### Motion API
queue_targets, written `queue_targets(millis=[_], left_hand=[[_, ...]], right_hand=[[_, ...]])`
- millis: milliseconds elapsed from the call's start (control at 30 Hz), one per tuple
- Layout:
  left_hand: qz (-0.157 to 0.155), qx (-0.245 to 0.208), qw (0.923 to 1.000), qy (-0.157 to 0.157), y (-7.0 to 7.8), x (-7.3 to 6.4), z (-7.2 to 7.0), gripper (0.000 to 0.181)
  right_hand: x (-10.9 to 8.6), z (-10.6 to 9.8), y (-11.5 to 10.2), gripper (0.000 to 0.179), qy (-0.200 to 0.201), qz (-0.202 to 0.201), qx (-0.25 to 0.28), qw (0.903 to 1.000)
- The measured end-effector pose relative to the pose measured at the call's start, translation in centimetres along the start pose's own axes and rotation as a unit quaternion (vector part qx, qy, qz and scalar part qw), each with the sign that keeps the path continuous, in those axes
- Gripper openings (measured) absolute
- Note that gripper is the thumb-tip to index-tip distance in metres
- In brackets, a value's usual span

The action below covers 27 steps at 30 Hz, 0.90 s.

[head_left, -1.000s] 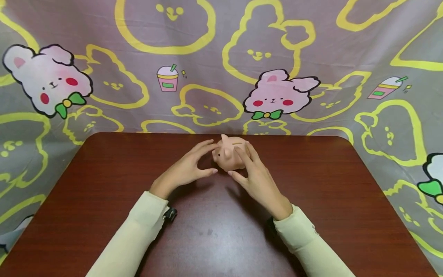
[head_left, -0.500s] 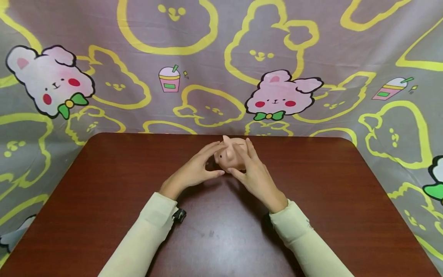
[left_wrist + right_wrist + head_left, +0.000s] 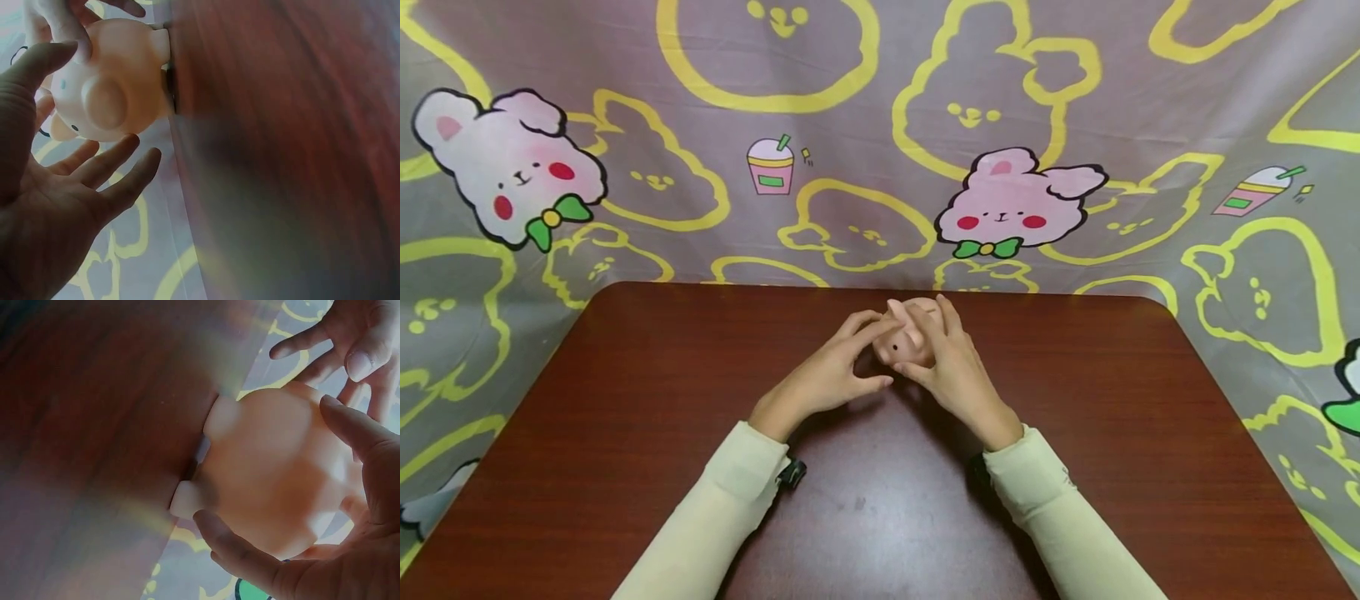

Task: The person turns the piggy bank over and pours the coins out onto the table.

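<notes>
A pink piggy bank (image 3: pixel 892 343) stands on its short feet near the table's far edge. Its snout (image 3: pixel 106 102) faces the left hand in the left wrist view. Curved around the bank's right side, the right hand (image 3: pixel 962 375) grips it with thumb in front and fingers over the back and rear. The left hand (image 3: pixel 820 377) is at the face side, fingers spread and fairly straight, some reaching behind the head by the ear, the thumb apart in front. In the right wrist view the round body (image 3: pixel 269 462) lies between the right thumb and fingers.
The dark brown wooden table (image 3: pixel 662 433) has rounded far corners. A cloth curtain (image 3: pixel 850 150) with cartoon rabbits and yellow outlines hangs behind and at both sides. Dark wrist devices (image 3: pixel 792 473) sit by the pale sleeves.
The piggy bank has turned in place, its face swinging right and toward the person. Both hands shifted slightly with it, the left moving a little to the right.
</notes>
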<state>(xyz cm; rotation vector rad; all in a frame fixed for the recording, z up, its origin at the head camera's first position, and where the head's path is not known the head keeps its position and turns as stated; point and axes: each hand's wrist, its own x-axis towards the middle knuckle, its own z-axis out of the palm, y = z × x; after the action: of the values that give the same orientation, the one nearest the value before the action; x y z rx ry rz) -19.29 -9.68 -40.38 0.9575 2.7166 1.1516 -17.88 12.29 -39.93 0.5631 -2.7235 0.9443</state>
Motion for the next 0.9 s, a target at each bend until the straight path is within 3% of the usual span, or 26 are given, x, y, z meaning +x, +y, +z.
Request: queue_targets(millis=[367, 667, 800, 900], left_hand=[[0.024, 0.017, 0.9993, 0.024, 0.7, -0.1, 0.5, 0.077], [0.028, 0.032, 0.9988, 0.024, 1.7, -1.1, 0.1, 0.085], [0.042, 0.03, 0.9984, 0.021, 2.2, -1.7, -0.1, 0.091], [0.064, 0.029, 0.9971, 0.028, 2.5, -2.0, -0.1, 0.095]], right_hand=[[-0.4, -0.5, 0.2, 0.081, 0.01, 0.002, 0.027, 0.9996], [-0.8, -2.3, 0.2, 0.079, -0.042, 0.01, 0.11, 0.993], [-1.0, -3.1, 0.5, 0.076, -0.071, 0.005, 0.191, 0.979], [-1.1, -3.8, 0.6, 0.074, -0.113, 0.037, 0.281, 0.9525]])
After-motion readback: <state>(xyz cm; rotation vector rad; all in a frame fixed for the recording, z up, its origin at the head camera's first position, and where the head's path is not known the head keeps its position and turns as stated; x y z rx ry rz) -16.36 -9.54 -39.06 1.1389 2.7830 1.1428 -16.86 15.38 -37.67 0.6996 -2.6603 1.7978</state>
